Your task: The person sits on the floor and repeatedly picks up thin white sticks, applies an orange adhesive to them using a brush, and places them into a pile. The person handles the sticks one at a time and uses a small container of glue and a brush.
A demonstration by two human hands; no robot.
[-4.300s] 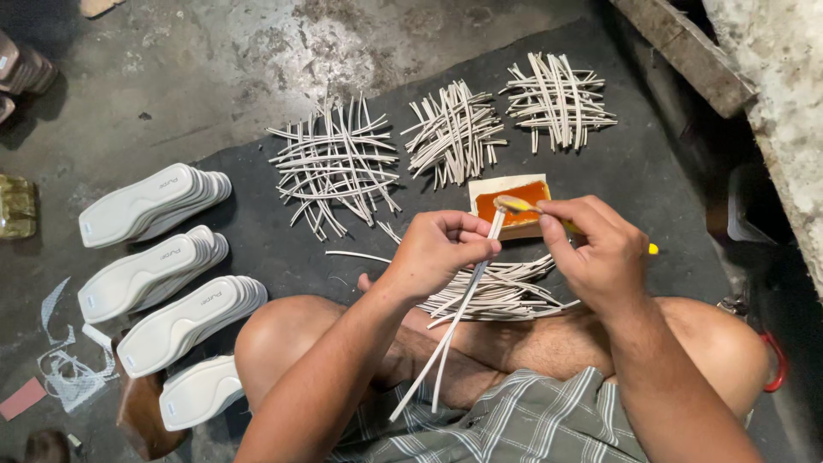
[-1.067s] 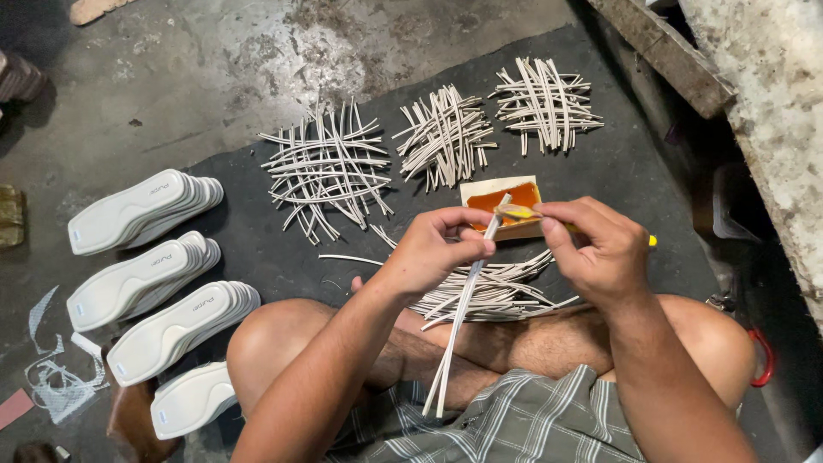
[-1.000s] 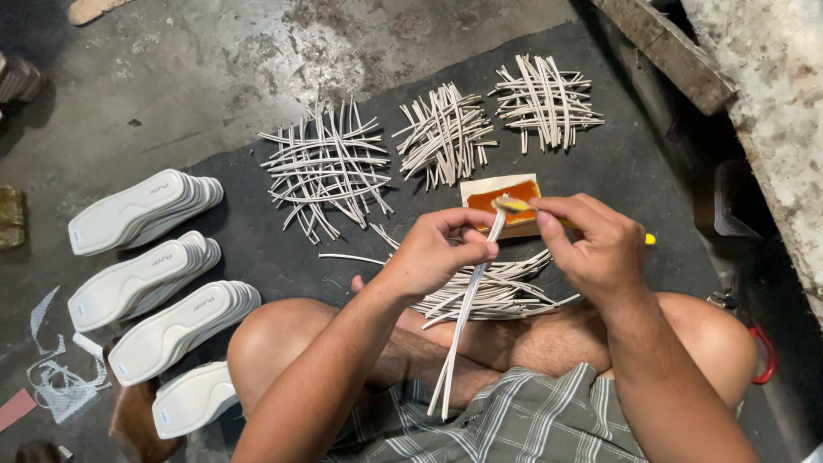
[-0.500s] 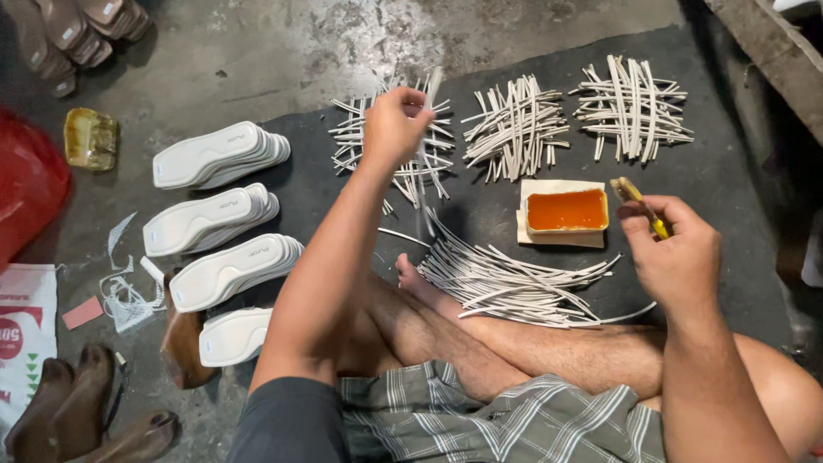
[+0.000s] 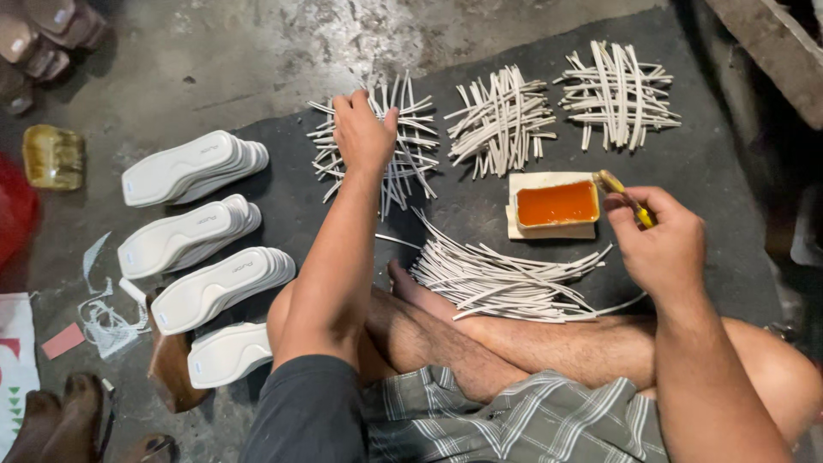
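1. Three crisscrossed stacks of thin white strips lie on the dark mat (image 5: 711,171): a left stack (image 5: 411,146), a middle stack (image 5: 501,120) and a right stack (image 5: 617,94); these look finished.
2. The left hand (image 5: 364,129) rests fingers-down on the left stack; whether it grips a strip I cannot tell.
3. The right hand (image 5: 660,240) is closed around a yellow-handled brush (image 5: 621,193), just beside the shallow tray of orange glue (image 5: 555,204).
4. A loose fan of uncoated white strips (image 5: 497,279) near the crossed legs remains, so plenty appears left.

Left hand (image 5: 363,133) on strip pile (image 5: 377,146); right hand (image 5: 664,244) holds brush (image 5: 624,195).
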